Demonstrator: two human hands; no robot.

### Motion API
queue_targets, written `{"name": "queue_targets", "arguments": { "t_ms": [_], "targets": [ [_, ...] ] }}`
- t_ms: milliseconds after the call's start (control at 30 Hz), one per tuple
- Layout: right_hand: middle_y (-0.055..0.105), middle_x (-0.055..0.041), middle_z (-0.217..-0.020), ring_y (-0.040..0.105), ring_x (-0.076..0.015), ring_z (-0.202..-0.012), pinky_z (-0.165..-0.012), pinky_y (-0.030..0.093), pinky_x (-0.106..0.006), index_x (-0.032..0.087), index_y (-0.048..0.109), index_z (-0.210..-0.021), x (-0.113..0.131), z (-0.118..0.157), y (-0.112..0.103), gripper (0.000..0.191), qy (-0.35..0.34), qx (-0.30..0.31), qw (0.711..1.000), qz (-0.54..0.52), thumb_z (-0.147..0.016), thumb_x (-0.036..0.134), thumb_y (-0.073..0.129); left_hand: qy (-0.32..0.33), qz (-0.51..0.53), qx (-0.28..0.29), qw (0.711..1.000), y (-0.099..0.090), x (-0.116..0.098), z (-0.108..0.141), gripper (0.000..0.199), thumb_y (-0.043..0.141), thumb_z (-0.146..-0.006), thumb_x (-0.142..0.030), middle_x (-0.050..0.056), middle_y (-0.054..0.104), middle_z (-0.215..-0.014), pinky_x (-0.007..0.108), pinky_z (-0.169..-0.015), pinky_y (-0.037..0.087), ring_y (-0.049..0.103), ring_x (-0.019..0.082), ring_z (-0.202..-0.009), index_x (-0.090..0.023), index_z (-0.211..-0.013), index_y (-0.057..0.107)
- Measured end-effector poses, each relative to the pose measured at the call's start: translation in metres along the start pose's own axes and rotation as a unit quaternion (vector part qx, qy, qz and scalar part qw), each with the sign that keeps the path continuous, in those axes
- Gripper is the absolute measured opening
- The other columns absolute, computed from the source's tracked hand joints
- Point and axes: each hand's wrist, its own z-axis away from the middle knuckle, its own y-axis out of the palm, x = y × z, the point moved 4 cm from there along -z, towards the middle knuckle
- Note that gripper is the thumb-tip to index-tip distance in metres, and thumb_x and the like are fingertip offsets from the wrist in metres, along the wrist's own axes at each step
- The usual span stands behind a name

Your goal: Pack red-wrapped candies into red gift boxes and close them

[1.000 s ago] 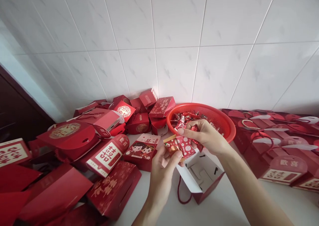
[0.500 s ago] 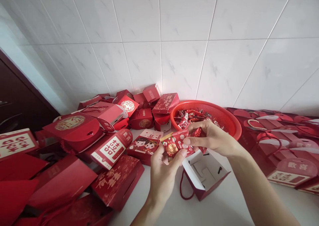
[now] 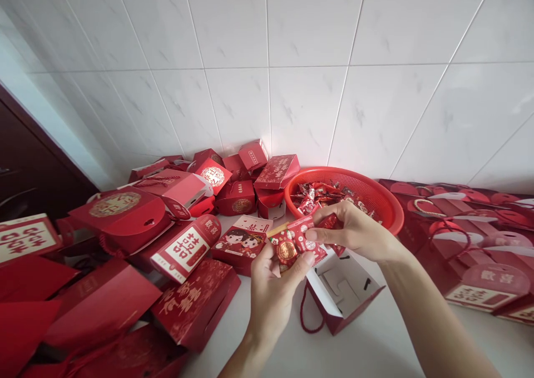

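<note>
My left hand (image 3: 277,286) is closed on several small wrapped candies (image 3: 287,250), one with a gold round print, held up in front of me. From the right, my right hand (image 3: 354,230) pinches red candy packets (image 3: 331,222) at the same bunch; its fingertips partly cover them. Just below the hands stands a red gift box (image 3: 346,289), its top open and its white inside showing, with a dark red cord handle (image 3: 306,317) hanging at its left. Behind my right hand, a red plastic basket (image 3: 387,200) holds many wrapped candies.
Red gift boxes (image 3: 196,306) lie heaped on the left of the white table (image 3: 233,339). More boxes with cord handles (image 3: 479,278) stand packed together on the right. A tiled wall (image 3: 308,111) rises behind, and a dark door (image 3: 33,161) is at far left.
Both hands keep nearly the same place and grip on the candies. The view has shifted only very slightly.
</note>
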Motion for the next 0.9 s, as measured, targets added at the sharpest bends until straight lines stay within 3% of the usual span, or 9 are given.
{"name": "queue_targets", "arguments": {
  "t_ms": [333,667,833,900],
  "targets": [
    [0.064,-0.0014,-0.062,0.055,-0.0131,-0.057,-0.050,0.043,-0.025,0.014,0.075,-0.077,-0.0014,-0.0003,0.0066,0.041,0.004,0.014,1.000,-0.014,-0.074,0.055,0.079,-0.005,0.009,-0.037,0.999,-0.0031,0.0013,-0.0006,0.032,0.084,-0.073,-0.030,0.007,0.078,-0.100,0.034,-0.082,0.061,0.074,0.026,-0.096,-0.018,-0.100,0.073],
    [0.069,-0.0015,-0.076,0.062,-0.0152,-0.071,-0.065,0.049,-0.026,0.017,0.075,-0.088,0.0011,0.0034,0.0025,0.035,0.019,0.030,0.999,-0.035,-0.072,0.046,0.084,-0.007,0.000,-0.014,1.000,-0.0027,0.0040,-0.0023,0.037,0.083,-0.075,-0.034,0.009,0.076,-0.108,0.033,-0.087,0.057,0.071,0.026,-0.102,-0.019,-0.108,0.073],
    [0.072,-0.0032,-0.080,0.065,-0.0179,-0.075,-0.067,0.053,-0.029,0.018,0.076,-0.088,0.0064,0.0042,-0.0008,0.034,-0.009,0.007,1.000,-0.010,-0.075,0.049,0.081,-0.008,0.025,0.000,1.000,-0.0038,0.0066,-0.0024,0.019,0.078,-0.081,-0.035,0.002,0.072,-0.084,0.025,-0.071,0.053,0.065,0.015,-0.075,-0.019,-0.089,0.072],
    [0.072,-0.0040,-0.081,0.066,-0.0189,-0.076,-0.068,0.054,-0.030,0.017,0.076,-0.089,0.0079,0.0048,-0.0033,0.035,-0.008,-0.007,1.000,-0.001,-0.076,0.050,0.080,-0.010,0.058,0.021,0.998,-0.0025,0.0067,-0.0025,0.017,0.072,-0.085,-0.035,0.002,0.071,-0.086,0.026,-0.072,0.053,0.063,0.015,-0.074,-0.018,-0.089,0.073]
  ]
}}
